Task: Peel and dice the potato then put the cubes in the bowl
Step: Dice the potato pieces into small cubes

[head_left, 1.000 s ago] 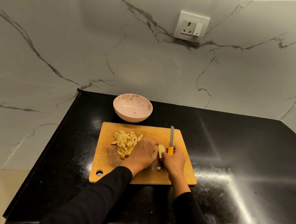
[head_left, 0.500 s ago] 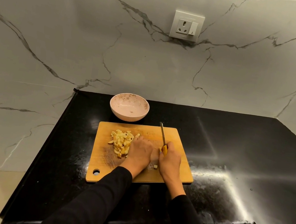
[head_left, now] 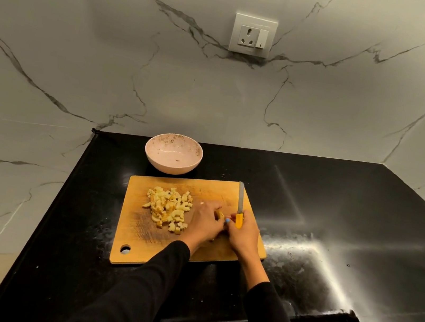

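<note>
A wooden cutting board lies on the black counter. On its left part sits a pile of diced potato cubes. My left hand presses a small remaining potato piece against the board, mostly hiding it. My right hand grips the yellow handle of a knife, its blade pointing away from me, right beside the piece. A pink bowl stands just behind the board with only specks inside.
The black counter extends to the right, wet and shiny near the board. Marble walls enclose it at the back and right, with a wall socket above. The counter's left edge drops off beside the board.
The knife blade, tilted left half a second ago, now points straight away again. Both hands have stayed together on the potato piece at the board's middle.
</note>
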